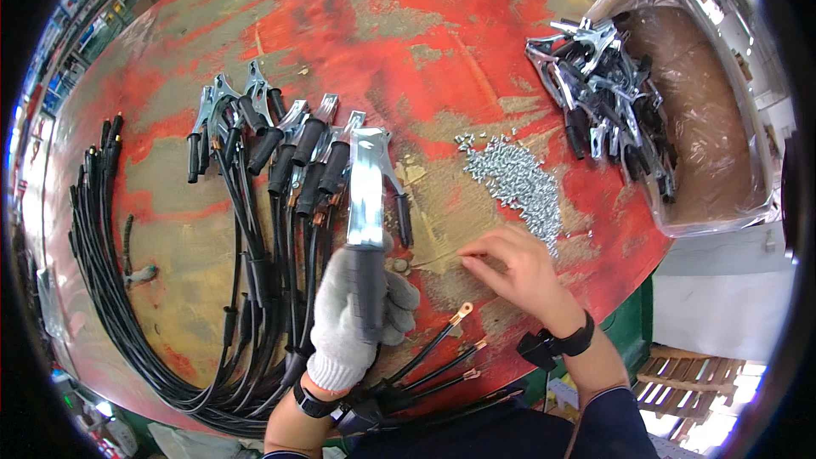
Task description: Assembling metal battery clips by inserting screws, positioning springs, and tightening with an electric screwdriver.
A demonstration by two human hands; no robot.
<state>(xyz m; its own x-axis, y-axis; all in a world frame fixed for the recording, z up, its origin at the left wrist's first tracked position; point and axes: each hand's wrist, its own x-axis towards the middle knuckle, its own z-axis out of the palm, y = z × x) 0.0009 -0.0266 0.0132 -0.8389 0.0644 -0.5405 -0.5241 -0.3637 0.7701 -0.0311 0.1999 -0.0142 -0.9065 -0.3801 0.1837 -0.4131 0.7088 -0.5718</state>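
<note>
Clamp (366,195) in bright metal is upright in my gloved left grip (338,306), just above the near middle of the counter (442,42). That grip is wrapped around its black sleeve (367,280), with the metal end pointing away from me; I judge the sleeve gives a surer hold than the smooth metal. My bare right grip (520,276) is off to the right, thumb and forefinger nearly meeting, and I cannot tell whether anything tiny is pinched there.

Just beyond it, small screws (514,177) lie in a loose pile, probably spread so that single ones are easy to pick out. Left of my clamp, other clamps (308,140) lie in a rough row, seemingly set so their handles face me and meet the black cables (93,238), which curve around to the left. Copper lugs (461,313) point up near my body. Farther right, a heap of clamps (608,93) spills from an open box (714,119), presumably for easy reach.

Cables crowd my left, and the counter's curved edge runs close below my right grip. Between my hands the gap is narrow; wider room lies beyond the row and the screws.
</note>
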